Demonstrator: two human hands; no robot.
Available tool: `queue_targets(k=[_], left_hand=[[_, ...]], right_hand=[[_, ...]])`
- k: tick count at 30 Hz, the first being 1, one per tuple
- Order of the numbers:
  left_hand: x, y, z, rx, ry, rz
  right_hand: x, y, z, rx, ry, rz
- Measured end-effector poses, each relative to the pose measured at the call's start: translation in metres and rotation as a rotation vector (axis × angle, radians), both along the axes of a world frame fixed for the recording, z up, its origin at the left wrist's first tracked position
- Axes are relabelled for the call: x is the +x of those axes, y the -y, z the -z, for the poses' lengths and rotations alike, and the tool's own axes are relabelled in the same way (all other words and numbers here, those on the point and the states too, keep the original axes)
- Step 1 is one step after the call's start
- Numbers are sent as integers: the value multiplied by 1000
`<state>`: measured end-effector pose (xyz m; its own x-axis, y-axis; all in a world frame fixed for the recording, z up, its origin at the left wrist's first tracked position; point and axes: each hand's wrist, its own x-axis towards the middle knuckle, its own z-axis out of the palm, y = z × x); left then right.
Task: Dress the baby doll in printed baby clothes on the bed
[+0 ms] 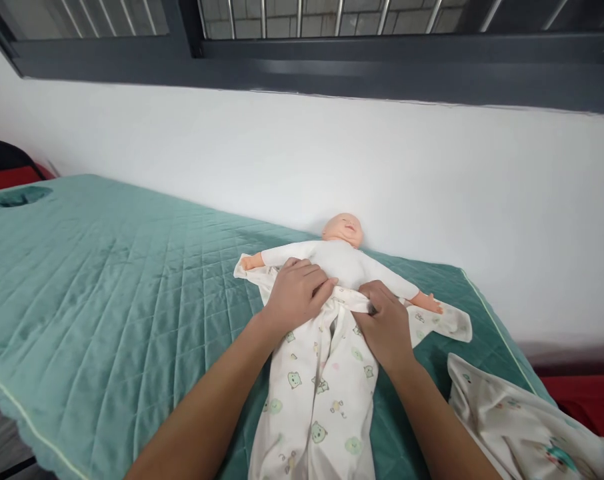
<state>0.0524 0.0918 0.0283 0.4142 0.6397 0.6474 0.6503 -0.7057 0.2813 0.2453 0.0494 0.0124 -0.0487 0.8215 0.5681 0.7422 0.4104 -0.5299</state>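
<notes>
A baby doll (343,230) lies on its back with its arms spread, in a white long-sleeved body (338,260). White baby trousers (318,400) printed with small green animals cover its lower half, and their waistband lies across its belly. My left hand (302,291) closes on the waistband at the left side. On the right side my right hand (385,323) pinches the same band between thumb and fingers. Beneath the doll a matching printed baby top (449,322) is spread out, its sleeves showing under both doll hands. The doll's legs are hidden by the trousers.
A green quilted cover (147,300) spreads over the bed, with a round hole (22,195) at its far left. A printed cloth (522,420) lies crumpled at the lower right. Behind stands a white wall (192,147) below a dark window frame (332,70).
</notes>
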Motion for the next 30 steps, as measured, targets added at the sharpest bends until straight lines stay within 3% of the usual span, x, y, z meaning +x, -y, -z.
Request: queue_targets(k=[3,7,12,15,18,20,25,30], left_hand=[[-21,10,14,-34,17,-77],[-45,34,35,-210,134,-168],[-53,56,50,-331,212,-144],[-51,56,51,-352,200,-82],[-49,54,50,-368,157,-50],[-48,53,50,-396,180,-50],[-48,49,51,-445,233,-41],[-47,48,53,-488,187,-94]], right_hand=[[4,-2,4,-47,65,67],[7,-3,7,-82,119,127],[15,0,10,9,214,165],[26,9,13,87,288,134],[33,22,15,75,285,115],[33,30,14,-3,251,161],[27,41,6,-368,200,204],[34,44,2,-446,207,102]])
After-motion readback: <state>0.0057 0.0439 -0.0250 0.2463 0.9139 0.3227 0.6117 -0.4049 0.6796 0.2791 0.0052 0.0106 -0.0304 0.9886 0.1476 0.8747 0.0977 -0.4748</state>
